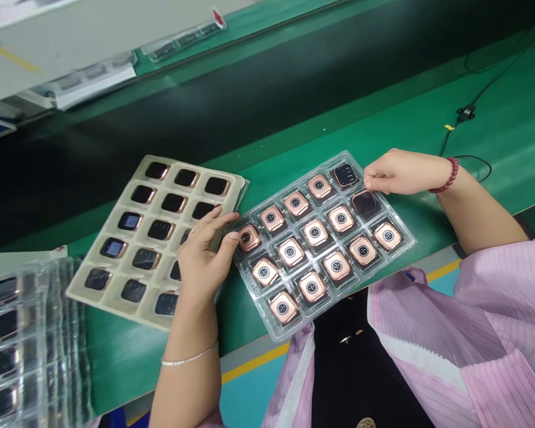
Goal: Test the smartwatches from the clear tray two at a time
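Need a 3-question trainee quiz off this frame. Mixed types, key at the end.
1. Multiple choice: the red bead bracelet is on the wrist of which hand?
A) left hand
B) right hand
C) neither hand
2. True or false, of the cream tray: its visible watches all lie copper back up.
3. Fill in: in the clear tray, ____ watches show a dark face instead of a copper back.

Key:
1. B
2. False; they show dark faces.
3. Two, at the end near the right hand.
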